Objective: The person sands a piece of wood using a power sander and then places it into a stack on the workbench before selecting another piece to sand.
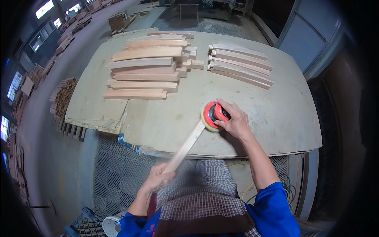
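My right hand (237,120) is wrapped round a red and black orbital sander (211,114) with a yellowish pad edge. The sander's pad meets the far end of a pale wooden strip (184,147). My left hand (157,177), slightly blurred, grips the near end of that strip, which slants over the table's front edge. Beyond my hands, a stack of wooden pieces (144,76) with stepped ends lies at the left of the table (166,126). A smaller group of similar pieces (241,65) lies at the right.
A grey-blue panel (312,31) stands beyond the table's right side. Stacked wood on a pallet (64,94) sits on the floor at left. A yellow hose (248,190) runs below the table at right, and a white bucket (111,226) stands near my left arm.
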Tool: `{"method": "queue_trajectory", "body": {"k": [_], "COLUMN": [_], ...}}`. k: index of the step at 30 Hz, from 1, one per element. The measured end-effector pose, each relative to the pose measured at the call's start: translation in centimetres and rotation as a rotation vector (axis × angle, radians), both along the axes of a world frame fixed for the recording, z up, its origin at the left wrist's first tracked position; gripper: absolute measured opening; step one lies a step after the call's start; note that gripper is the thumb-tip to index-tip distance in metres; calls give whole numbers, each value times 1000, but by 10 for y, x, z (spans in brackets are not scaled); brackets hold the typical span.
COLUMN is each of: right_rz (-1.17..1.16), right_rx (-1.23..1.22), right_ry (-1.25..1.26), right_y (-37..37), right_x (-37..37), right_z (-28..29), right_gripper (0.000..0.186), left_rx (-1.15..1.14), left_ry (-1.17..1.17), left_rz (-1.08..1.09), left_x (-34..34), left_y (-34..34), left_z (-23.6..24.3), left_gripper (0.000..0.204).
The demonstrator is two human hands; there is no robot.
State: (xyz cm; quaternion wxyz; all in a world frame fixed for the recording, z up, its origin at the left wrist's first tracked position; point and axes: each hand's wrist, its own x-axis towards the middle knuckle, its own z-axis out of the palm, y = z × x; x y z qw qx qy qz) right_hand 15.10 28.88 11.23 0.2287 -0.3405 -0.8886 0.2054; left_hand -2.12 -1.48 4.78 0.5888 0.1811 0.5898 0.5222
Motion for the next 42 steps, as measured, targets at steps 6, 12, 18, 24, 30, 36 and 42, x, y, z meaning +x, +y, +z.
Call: {"method": "queue_trajectory", "body": {"k": [6,12,18,24,30,36,42], "right_rz": [107,195,177,304,250,300,396], "right_rx": [88,88,136,109,104,57,75], "right_ry": [-195,-354,-341,-62,-106,-440,-284], "right_y": [-31,-32,-56,-84,-81,-89,-120], "right_x": [-23,-50,-41,-10,-8,-53,-43], "right_z": [30,47,37,15,22,49,47], "right_gripper": [74,56,72,70,73,61,58], "left_rx": [122,2,-107,26,363,292,363], "left_ry": [735,1039,1033,394,957,1119,1477], "left_rz": [65,2,-139,11,-51,82,-170], "left_x": [31,35,30,9,10,31,17], "left_y": [0,1,4,2,5,5,5], "left_z": [-8,-3,-6,-37,-45,-21,-35], "left_gripper": [38,37,37,16,23,30,31]}}
